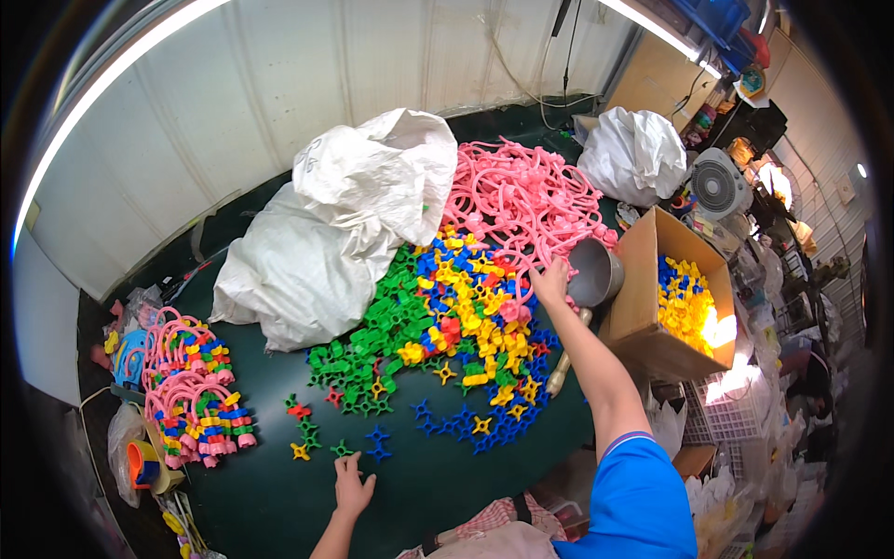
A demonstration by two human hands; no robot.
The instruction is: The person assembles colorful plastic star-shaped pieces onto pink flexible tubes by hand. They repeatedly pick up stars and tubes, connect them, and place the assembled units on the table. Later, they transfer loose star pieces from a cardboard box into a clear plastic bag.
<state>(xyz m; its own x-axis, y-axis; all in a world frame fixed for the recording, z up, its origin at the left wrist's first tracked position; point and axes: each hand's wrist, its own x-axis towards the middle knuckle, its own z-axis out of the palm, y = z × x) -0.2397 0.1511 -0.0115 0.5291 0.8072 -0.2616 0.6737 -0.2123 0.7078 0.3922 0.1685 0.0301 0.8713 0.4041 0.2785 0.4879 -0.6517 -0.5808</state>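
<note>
My right hand point(551, 281) reaches to the lower edge of a heap of pink plastic tube loops point(517, 189), its fingers at a pink loop beside a grey bowl point(590, 272); its grip is partly hidden. My left hand point(354, 485) is over the green table, fingertips at a green star-shaped plastic piece point(341, 448). Left of it lies a short column of green, red and yellow pieces point(304, 426); just right are two blue star pieces point(378, 444). Beyond spread piles of green pieces point(391, 321), yellow pieces point(482, 300) and blue pieces point(489, 426).
White woven sacks point(300, 272) stand behind the green pile. Pink loops strung with coloured pieces point(202, 419) are stacked at left. A cardboard box point(632, 293) of yellow and blue pieces stands at right, near a wooden-looking handle point(560, 374). A fan point(716, 183) is farther back.
</note>
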